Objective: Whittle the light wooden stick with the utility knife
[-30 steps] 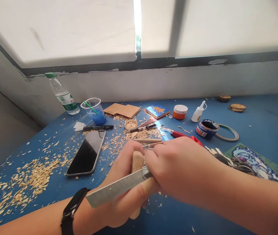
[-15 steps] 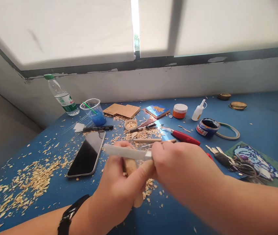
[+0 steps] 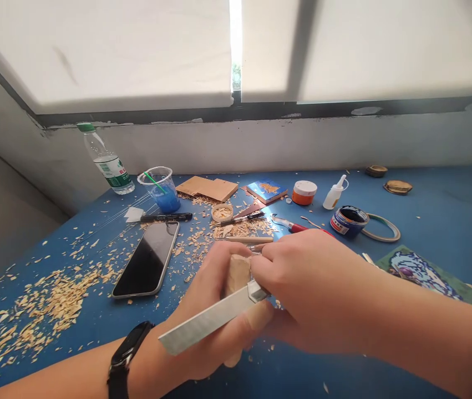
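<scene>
Wrapped around a pale wooden block (image 3: 238, 274) is my left hand (image 3: 214, 305), its thumb reaching toward my right hand. My right hand (image 3: 294, 277) grips a knife (image 3: 211, 321) whose handle is hidden in the fist. The flat grey blade slants down to the left, in front of the block and over my left hand. Only the block's upper face and a small lower end show between my fingers. Just beyond my hands lie a wooden-handled tool (image 3: 248, 240) and a red-handled knife (image 3: 296, 226), the latter partly covered by my right hand.
Wood shavings (image 3: 56, 305) litter the blue table. A phone (image 3: 146, 260) lies to the left, near a cup of blue liquid (image 3: 165, 199) and a water bottle (image 3: 111, 169). An open paint jar (image 3: 348, 221), glue bottle (image 3: 334, 193) and painted panel (image 3: 427, 277) sit on the right.
The knife blade has swung from nearly level, across the top of the block, to slanting down-left nearer me. My right hand has turned and now covers the keys and more of the red-handled knife.
</scene>
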Available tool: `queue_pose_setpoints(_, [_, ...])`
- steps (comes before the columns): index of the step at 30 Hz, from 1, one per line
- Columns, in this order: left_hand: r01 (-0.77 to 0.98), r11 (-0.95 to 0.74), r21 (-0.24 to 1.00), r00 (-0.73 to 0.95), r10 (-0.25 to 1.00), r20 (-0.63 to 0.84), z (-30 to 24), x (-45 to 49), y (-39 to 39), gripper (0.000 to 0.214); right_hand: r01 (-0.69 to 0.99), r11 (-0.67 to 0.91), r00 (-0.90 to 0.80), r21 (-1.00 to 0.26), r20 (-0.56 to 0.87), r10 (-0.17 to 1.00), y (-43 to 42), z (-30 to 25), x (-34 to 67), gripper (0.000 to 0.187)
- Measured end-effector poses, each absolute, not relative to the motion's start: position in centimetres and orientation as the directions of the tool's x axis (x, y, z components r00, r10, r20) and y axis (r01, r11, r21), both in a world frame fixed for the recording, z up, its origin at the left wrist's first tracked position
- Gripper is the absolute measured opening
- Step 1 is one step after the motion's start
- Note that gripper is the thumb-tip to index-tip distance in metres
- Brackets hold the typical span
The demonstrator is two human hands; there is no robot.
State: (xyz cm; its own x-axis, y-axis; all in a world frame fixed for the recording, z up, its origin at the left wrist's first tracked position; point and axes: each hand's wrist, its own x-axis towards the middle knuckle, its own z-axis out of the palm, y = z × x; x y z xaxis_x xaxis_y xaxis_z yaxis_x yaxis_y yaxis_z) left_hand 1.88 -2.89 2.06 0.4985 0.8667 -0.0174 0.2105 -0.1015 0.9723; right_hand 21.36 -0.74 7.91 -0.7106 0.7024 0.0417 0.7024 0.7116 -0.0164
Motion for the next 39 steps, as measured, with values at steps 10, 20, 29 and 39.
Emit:
queue_pose_setpoints(10, [0.224,-0.252,0.942,0.401,0.904,0.147,0.4,1.4,0.0,0.048,0.753,0.657,-0.658,-0.034,-0.068,0.75,1.6,8.3,23.0,0.038])
queue_pose_setpoints(20, [0.477,-0.21,0.853,0.245,0.964,0.101,0.3,1.4,0.9,0.049,0.88,0.406,-0.445,-0.247,-0.127,0.887,3.3,11.8,26.9,0.033])
queue_pose_setpoints(29, [0.439,-0.243,0.865,0.313,0.944,0.106,0.7,0.8,0.4,0.049,0.861,0.397,-0.439,-0.319,-0.072,0.895,1.9,9.4,26.4,0.028])
queue_pose_setpoints(39, [0.401,-0.305,0.864,0.416,0.901,0.124,1.5,0.1,0.7,0.054,0.705,0.686,-0.666,-0.18,0.167,0.727,-0.9,4.9,23.3,0.01])
